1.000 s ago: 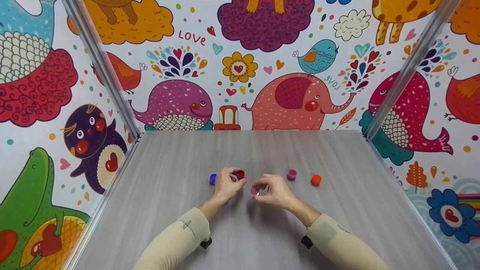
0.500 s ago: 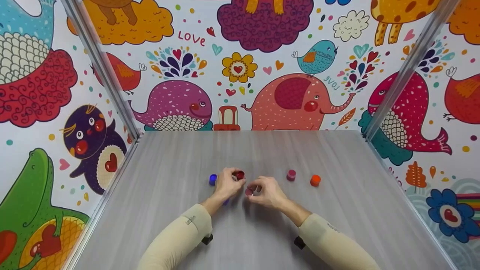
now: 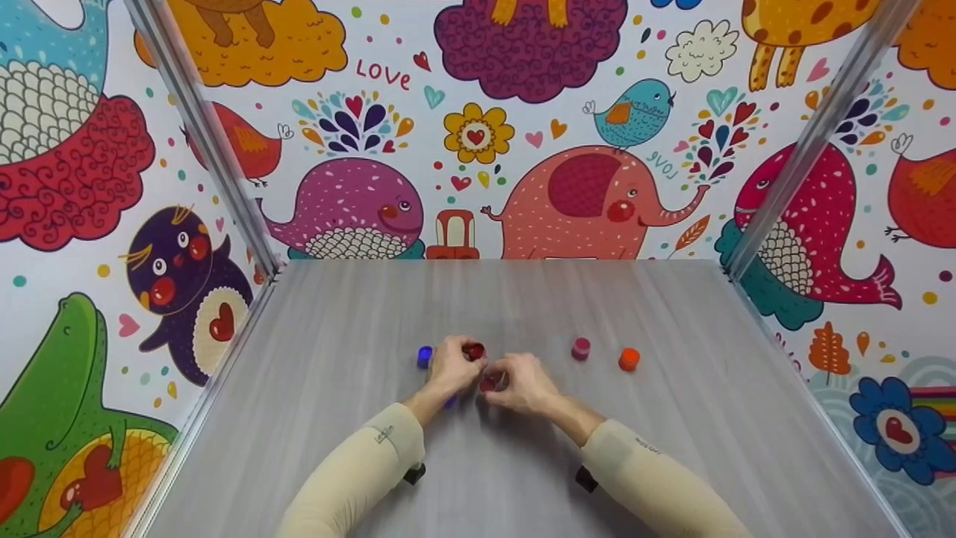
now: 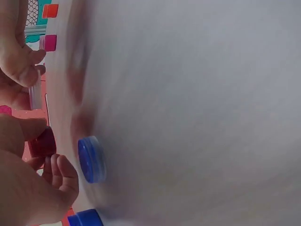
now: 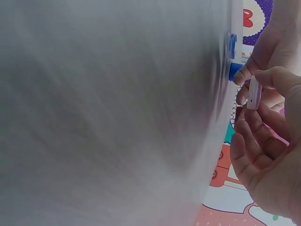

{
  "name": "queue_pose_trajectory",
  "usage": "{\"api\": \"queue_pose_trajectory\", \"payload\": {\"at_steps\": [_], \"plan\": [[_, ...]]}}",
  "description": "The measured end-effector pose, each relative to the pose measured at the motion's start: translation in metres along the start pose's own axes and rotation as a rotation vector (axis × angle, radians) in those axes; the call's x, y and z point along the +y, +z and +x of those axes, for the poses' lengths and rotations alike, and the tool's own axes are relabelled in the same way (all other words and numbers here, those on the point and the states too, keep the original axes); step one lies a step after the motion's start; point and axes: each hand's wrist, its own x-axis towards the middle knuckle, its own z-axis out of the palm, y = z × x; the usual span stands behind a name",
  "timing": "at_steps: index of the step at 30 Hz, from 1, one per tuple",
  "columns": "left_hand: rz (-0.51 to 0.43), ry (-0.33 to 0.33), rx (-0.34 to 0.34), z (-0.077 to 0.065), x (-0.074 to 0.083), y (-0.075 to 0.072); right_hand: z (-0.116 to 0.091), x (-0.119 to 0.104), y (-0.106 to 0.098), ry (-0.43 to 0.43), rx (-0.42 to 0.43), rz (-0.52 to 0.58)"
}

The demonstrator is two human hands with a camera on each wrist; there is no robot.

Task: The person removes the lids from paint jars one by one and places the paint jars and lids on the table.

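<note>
My left hand [image 3: 451, 366] grips a small dark red paint pot [image 3: 474, 350] between thumb and fingers, its round top visible in the head view. Close on its right, my right hand [image 3: 526, 382] pinches a clear round lid [image 5: 254, 93] by its edge. The lid is tilted on its side and apart from the pot in the left wrist view. Beyond the left hand stands a blue paint pot [image 3: 425, 357]. A flat blue lid with a clear rim [image 4: 91, 159] lies on the table near the left wrist, mostly hidden by the arm in the head view.
A pink pot [image 3: 581, 348] and an orange pot [image 3: 629, 359] stand on the grey table [image 3: 642, 448], to the right of the hands. Metal posts [image 3: 202, 134] and walls with cartoon animals enclose the table at the back and sides.
My right hand has moved left with the clear lid, bringing it nearer the dark red pot. The left hand has shifted only slightly. The other pots have stayed in place.
</note>
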Motion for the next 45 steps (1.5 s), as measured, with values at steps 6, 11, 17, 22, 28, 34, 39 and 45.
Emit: {"api": "queue_pose_trajectory", "payload": {"at_steps": [6, 11, 17, 22, 28, 34, 39, 45], "plan": [[0.019, -0.029, 0.006, 0.002, 0.000, 0.001, 0.004, 0.001, 0.005, 0.012, -0.010, -0.035], [0.047, -0.040, 0.021, 0.005, -0.002, 0.000, 0.008, 0.001, 0.008, 0.009, -0.018, -0.065], [0.087, -0.038, 0.031, 0.009, -0.005, 0.003, 0.011, 0.002, 0.011, 0.018, -0.025, -0.087], [0.114, -0.039, 0.036, 0.010, -0.005, 0.005, 0.012, 0.001, 0.014, 0.058, -0.046, -0.071], [0.130, -0.056, 0.032, 0.011, -0.002, 0.007, 0.014, -0.002, 0.016, 0.097, -0.075, -0.058], [0.128, -0.029, 0.033, 0.014, -0.005, 0.008, 0.015, -0.001, 0.019, 0.111, -0.087, -0.075], [0.068, 0.007, 0.057, 0.023, -0.021, 0.017, 0.015, 0.001, 0.020, 0.084, -0.068, -0.107], [0.041, 0.040, 0.081, 0.028, -0.031, 0.023, 0.015, 0.003, 0.022, 0.082, -0.055, -0.101]]}}
